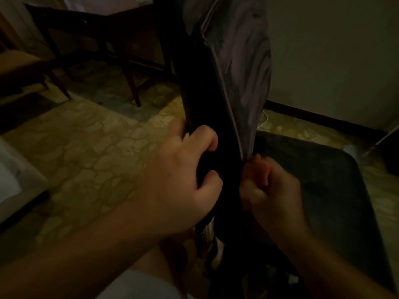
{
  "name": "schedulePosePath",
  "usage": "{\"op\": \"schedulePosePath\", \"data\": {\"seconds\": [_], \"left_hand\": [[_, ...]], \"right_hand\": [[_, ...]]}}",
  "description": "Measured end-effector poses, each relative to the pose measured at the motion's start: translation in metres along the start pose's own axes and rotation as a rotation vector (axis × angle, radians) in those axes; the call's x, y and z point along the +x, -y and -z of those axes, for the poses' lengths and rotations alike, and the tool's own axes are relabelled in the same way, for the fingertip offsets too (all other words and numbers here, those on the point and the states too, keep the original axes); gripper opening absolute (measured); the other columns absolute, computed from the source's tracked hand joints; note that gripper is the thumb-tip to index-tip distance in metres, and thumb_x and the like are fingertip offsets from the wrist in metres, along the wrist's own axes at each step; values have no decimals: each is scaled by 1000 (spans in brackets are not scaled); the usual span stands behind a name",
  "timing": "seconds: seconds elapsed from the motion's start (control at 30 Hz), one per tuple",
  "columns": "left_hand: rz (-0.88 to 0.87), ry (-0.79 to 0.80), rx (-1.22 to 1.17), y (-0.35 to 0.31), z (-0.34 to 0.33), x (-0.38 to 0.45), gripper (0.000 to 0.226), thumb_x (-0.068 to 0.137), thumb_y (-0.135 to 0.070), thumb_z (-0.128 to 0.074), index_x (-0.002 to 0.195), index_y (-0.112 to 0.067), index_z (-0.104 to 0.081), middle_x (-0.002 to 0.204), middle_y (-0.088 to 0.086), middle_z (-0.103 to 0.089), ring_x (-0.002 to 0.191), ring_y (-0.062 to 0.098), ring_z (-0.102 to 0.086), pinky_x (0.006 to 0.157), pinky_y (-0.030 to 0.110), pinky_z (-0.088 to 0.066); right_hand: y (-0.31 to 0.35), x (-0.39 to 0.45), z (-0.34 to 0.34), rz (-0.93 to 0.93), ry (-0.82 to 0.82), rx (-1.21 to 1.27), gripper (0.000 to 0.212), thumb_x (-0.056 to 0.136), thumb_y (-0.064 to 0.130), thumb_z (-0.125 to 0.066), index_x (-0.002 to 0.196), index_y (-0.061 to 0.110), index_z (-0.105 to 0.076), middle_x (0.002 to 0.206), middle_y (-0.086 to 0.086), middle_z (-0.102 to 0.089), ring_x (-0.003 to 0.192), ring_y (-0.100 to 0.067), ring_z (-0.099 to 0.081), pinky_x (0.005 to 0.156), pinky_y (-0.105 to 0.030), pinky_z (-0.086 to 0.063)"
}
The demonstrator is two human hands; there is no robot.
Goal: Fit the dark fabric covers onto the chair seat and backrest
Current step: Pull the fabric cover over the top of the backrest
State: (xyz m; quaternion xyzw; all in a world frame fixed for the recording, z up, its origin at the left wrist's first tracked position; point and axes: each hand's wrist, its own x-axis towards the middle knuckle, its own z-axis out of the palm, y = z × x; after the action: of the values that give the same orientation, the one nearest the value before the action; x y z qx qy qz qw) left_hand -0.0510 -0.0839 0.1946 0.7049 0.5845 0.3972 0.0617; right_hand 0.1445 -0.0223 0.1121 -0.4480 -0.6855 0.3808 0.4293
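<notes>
Nearest the camera, both hands are clenched on the dark fabric cover [218,130] where it stands upright over the chair backrest: the left hand [183,169] has its fingers curled round the cover's left edge, and the right hand [269,186] pinches the lower end of the pale piped seam [228,108], just beside the left. The step seems to be drawing the cover down the backrest; it would go best with an even pull on both edges together, keeping the seam straight along the frame so the cloth does not bunch or twist. To the right lies the dark chair seat [323,180], whether already covered I cannot tell. The dim light hides the backrest itself, and its top is cut off. Farther off, another chair [26,67] and a dark wooden worktop [90,18] stand on the patterned floor [90,143].
</notes>
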Motion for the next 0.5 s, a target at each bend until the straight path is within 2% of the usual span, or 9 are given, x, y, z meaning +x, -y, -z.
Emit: {"op": "schedulePosePath", "data": {"seconds": [0.07, 0.13, 0.2, 0.27, 0.33, 0.4, 0.47, 0.5], "left_hand": [[-3, 9, -4, -1, 1, 1, 27, 78, -28, -63, 103, -25, -53, 108, 0, -45, 78, 21, -58, 59, 45, -57], [-4, 19, -4, 1, 4, 3, 26, 78, -25, -64, 103, -24, -54, 107, 1, -46, 79, 22, -58, 62, 46, -58], [-18, 32, -15, 3, 9, 6, 23, 80, -22, -64, 102, -24, -58, 103, 0, -49, 82, 19, -59, 65, 43, -57], [-58, 35, -10, 4, 13, 8, 23, 82, -20, -65, 104, -23, -62, 103, 0, -54, 86, 13, -60, 67, 34, -54], [-62, 3, -10, 0, 13, 10, 30, 83, -22, -65, 113, -22, -63, 122, 2, -52, 96, 11, -59, 72, 33, -58], [-16, -29, -36, -6, 13, 12, 34, 82, -27, -62, 116, -24, -59, 131, -1, -43, 99, 12, -57, 72, 38, -61], [1, -38, -53, -11, 16, 16, 32, 80, -32, -60, 111, -25, -58, 126, -5, -42, 94, 13, -57, 66, 42, -61], [1, -40, -52, -11, 18, 18, 30, 80, -33, -59, 109, -26, -58, 124, -6, -42, 93, 13, -58, 65, 42, -61]], "right_hand": [[25, 16, -1, 88, -47, 69, 16, 90, 21, -69, 88, 36, -65, 72, 5, -68, 57, -15, -68, 49, -30, -54], [36, 24, 2, 85, -6, 85, 7, 87, 28, -66, 90, 34, -65, 67, 1, -66, 53, -16, -66, 46, -34, -53], [27, 19, 5, 71, 54, 54, 17, 89, 19, -67, 87, 36, -66, 68, 2, -67, 54, -14, -66, 48, -27, -50], [13, 10, 9, -14, 86, 66, 38, 91, 2, -69, 81, 38, -67, 68, 2, -68, 52, -12, -65, 47, -24, -49], [11, 12, 10, -14, 110, 49, 47, 91, -2, -70, 77, 43, -66, 71, 4, -68, 54, -13, -65, 50, -28, -50], [28, 27, 7, 49, 93, 98, 38, 91, 8, -70, 80, 45, -66, 71, 5, -67, 55, -16, -65, 53, -35, -51], [58, 47, 4, 155, 53, 157, 18, 87, 21, -69, 80, 37, -63, 64, 2, -63, 50, -21, -63, 47, -34, -48], [72, 56, 4, 220, 44, 137, 14, 86, 25, -67, 78, 34, -60, 60, 3, -61, 46, -23, -61, 44, -32, -44]]}}
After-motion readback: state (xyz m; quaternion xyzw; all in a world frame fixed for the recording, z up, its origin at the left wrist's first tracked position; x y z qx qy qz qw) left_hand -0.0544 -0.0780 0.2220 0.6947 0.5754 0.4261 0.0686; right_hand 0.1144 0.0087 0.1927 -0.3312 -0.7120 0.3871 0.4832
